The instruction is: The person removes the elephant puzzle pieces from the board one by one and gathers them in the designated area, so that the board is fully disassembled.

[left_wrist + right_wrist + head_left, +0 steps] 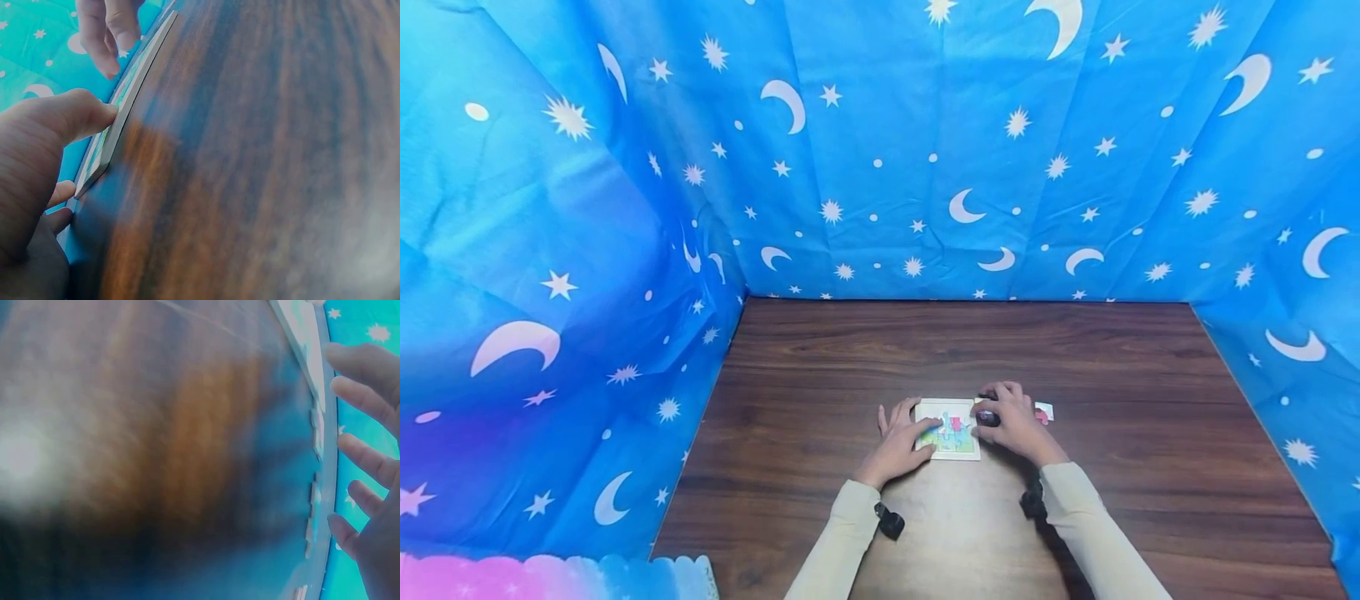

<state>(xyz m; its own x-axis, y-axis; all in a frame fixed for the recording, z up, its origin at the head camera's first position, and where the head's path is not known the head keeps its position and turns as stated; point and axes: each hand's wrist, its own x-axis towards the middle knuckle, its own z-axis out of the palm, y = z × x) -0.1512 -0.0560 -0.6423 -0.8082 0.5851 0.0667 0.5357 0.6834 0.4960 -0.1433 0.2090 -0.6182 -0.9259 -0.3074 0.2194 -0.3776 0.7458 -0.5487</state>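
Observation:
A small jigsaw puzzle (951, 437) with a pale frame lies flat on the wooden table, showing green, blue and red pieces fitted inside. My left hand (897, 442) rests at its left side, fingers spread, one finger reaching over the picture. In the left wrist view the thumb (94, 115) touches the frame's near edge. Over the right edge of the puzzle hovers my right hand (1011, 423), fingers loosely bent and apart, with nothing seen between them in the right wrist view. Loose puzzle pieces (314, 490) lie flat beneath and beside that hand.
One loose piece (1045, 412) with red on it shows just right of my right hand. Blue cloth (887, 167) with moons and stars stands around the table (850, 350) on the back and sides. A pink and blue scalloped item (557, 577) sits at the front left.

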